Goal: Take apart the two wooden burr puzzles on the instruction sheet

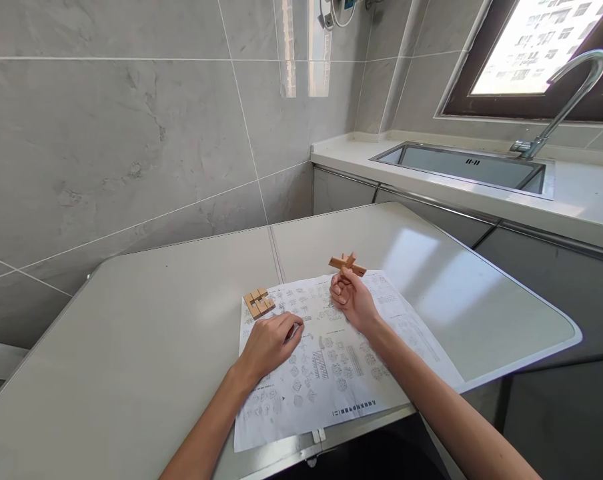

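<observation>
My right hand is raised a little above the printed sheet, its fingers pinching a cross-shaped wooden burr puzzle from below. Several bars of the puzzle stick out in different directions above my fingertips. On the sheet rests my left hand, palm down with loosely bent fingers and the thumb apart from the index finger. I see nothing in it. Just beyond the left hand, a flat group of light wooden puzzle pieces lies across the paper's far left corner. Small diagrams and text cover the sheet.
The pale folding table has a seam across it and a rounded right corner. A grey tiled wall borders its far side. Beyond the table to the right are a counter with a sink, a curved faucet and a window.
</observation>
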Demonstrator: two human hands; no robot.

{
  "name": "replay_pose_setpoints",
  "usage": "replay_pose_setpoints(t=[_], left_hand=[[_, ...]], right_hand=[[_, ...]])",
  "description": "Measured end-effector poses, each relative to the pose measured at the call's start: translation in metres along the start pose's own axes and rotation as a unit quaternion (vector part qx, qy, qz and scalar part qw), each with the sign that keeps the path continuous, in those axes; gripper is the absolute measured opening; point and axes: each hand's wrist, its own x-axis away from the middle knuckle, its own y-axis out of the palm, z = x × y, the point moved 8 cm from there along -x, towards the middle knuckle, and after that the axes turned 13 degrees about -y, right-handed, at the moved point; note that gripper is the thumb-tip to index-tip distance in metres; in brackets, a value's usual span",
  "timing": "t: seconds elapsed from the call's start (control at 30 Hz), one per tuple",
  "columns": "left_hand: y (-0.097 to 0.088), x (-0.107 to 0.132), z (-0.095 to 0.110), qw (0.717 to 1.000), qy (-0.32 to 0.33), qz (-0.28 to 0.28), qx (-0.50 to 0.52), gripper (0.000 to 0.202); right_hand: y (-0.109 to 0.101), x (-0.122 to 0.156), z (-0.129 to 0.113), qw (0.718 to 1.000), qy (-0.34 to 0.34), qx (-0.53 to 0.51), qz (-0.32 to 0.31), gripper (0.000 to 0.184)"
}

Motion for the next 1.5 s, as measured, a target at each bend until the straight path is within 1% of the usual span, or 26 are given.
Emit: replay_pose_setpoints(t=[0.07,0.17,0.27,0.37,0.43,0.47,0.5,0.53,0.6,0.67,0.77,0.83,0.9,0.97,1.0,1.1,1.17,1.23,1.37,1.5], left_hand=[[-0.004,-0.001,-0.001,1.000,-0.012,0.023,0.014,0.021],[-0.012,-0.002,-0.003,0.996,-0.043,0.063,0.044,0.023],[-0.018,-0.002,-0.007,0.990,-0.080,0.087,0.072,0.022],[-0.021,-0.002,-0.011,0.983,-0.112,0.101,0.108,0.018],[-0.024,-0.002,-0.014,0.975,-0.131,0.116,0.139,0.013],[-0.024,-0.001,-0.017,0.970,-0.140,0.125,0.156,0.014],[-0.025,-0.001,-0.020,0.964,-0.150,0.131,0.175,0.021],[-0.024,-0.001,-0.022,0.959,-0.159,0.131,0.194,0.032],[-0.019,-0.002,-0.025,0.951,-0.161,0.104,0.241,0.056],[-0.011,-0.004,-0.022,0.942,-0.138,0.044,0.304,0.075],[0.000,-0.004,-0.013,0.909,-0.092,-0.048,0.404,0.096],[0.005,-0.003,-0.008,0.889,-0.082,-0.093,0.440,0.102],[0.008,-0.003,-0.005,0.881,-0.080,-0.124,0.450,0.099],[0.008,-0.003,-0.006,0.880,-0.084,-0.128,0.449,0.095],[0.006,-0.004,-0.007,0.882,-0.087,-0.116,0.447,0.095],[-0.001,-0.006,-0.014,0.895,-0.104,-0.065,0.430,0.101],[-0.003,-0.005,-0.016,0.902,-0.118,-0.045,0.413,0.101],[-0.004,-0.004,-0.018,0.906,-0.128,-0.031,0.402,0.098],[-0.009,-0.003,-0.016,0.915,-0.132,-0.003,0.382,0.092],[-0.014,-0.004,-0.012,0.922,-0.129,0.010,0.364,0.091]], right_hand=[[0.011,0.005,0.006,0.998,0.029,0.036,-0.046,0.046],[0.024,0.012,0.017,0.990,0.065,0.070,-0.104,0.045],[0.029,0.016,0.023,0.983,0.074,0.090,-0.142,0.043],[0.034,0.021,0.024,0.976,0.093,0.082,-0.179,0.042],[0.041,0.028,0.025,0.964,0.132,0.056,-0.225,0.041],[0.044,0.033,0.025,0.954,0.159,0.040,-0.252,0.041],[0.047,0.039,0.026,0.941,0.188,0.024,-0.280,0.040],[0.050,0.045,0.026,0.927,0.215,0.009,-0.307,0.039],[0.054,0.055,0.026,0.897,0.257,-0.015,-0.359,0.038],[0.057,0.064,0.025,0.868,0.280,-0.037,-0.408,0.037],[0.061,0.075,0.024,0.829,0.301,-0.054,-0.469,0.040],[0.061,0.081,0.024,0.809,0.311,-0.053,-0.496,0.043],[0.061,0.084,0.024,0.801,0.313,-0.048,-0.509,0.045],[0.060,0.083,0.025,0.804,0.311,-0.041,-0.505,0.046],[0.060,0.081,0.026,0.811,0.306,-0.036,-0.497,0.046],[0.058,0.071,0.027,0.851,0.271,-0.017,-0.450,0.048],[0.058,0.063,0.027,0.877,0.240,-0.001,-0.415,0.048],[0.058,0.058,0.026,0.894,0.216,0.012,-0.393,0.049],[0.058,0.053,0.026,0.908,0.179,0.037,-0.378,0.052],[0.057,0.052,0.029,0.907,0.161,0.041,-0.386,0.052]])
